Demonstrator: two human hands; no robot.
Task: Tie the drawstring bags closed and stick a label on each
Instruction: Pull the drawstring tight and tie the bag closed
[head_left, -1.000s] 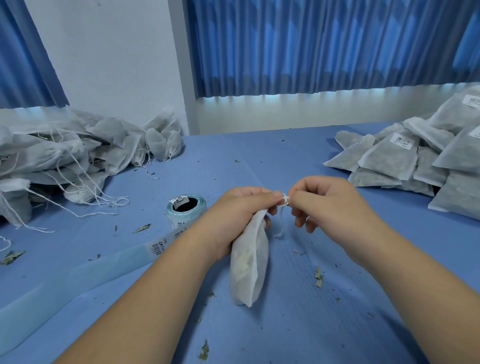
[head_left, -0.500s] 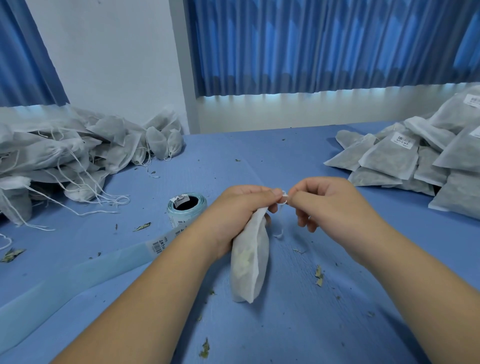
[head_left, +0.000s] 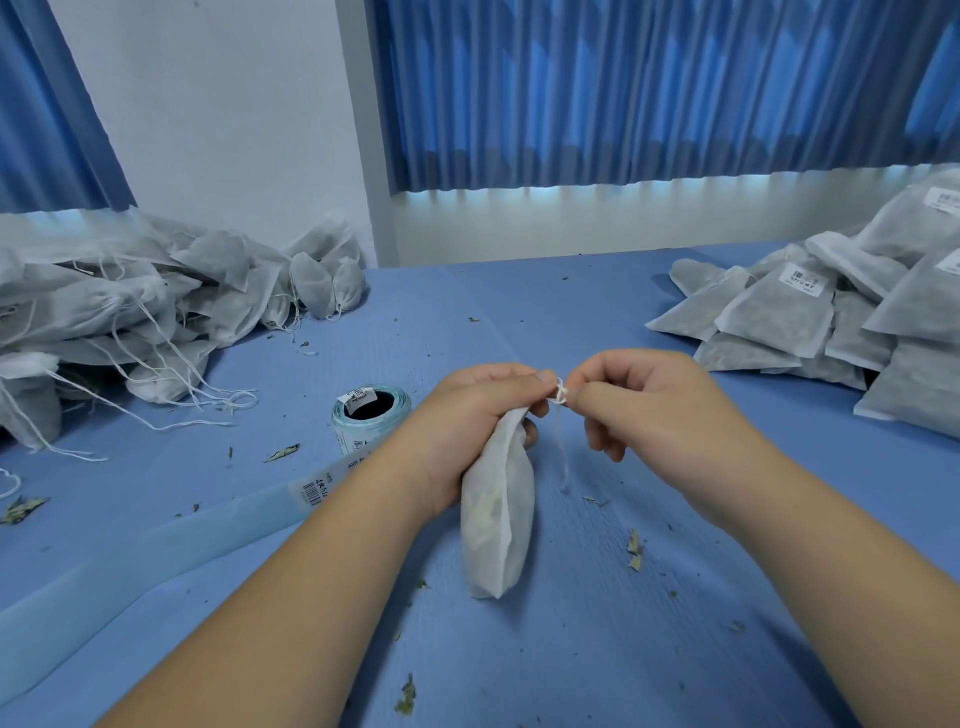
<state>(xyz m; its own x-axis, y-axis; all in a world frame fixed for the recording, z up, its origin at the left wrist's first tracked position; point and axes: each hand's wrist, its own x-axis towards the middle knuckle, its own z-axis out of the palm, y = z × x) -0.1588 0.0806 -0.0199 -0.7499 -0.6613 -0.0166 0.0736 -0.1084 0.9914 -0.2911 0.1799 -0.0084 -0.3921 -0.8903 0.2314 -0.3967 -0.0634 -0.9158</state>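
White drawstring bag (head_left: 497, 512) hanging upright, neck gathered, string (head_left: 560, 395) looped.

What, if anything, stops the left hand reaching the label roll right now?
Probably yes, it can reach: the label roll stands close beside the left hand, with nothing between them. But that hand grips the bag, whose drawstring the right hand pinches.

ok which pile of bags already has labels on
The pile on the right: white barcode labels show on several bags. The left pile shows loose strings and no labels.
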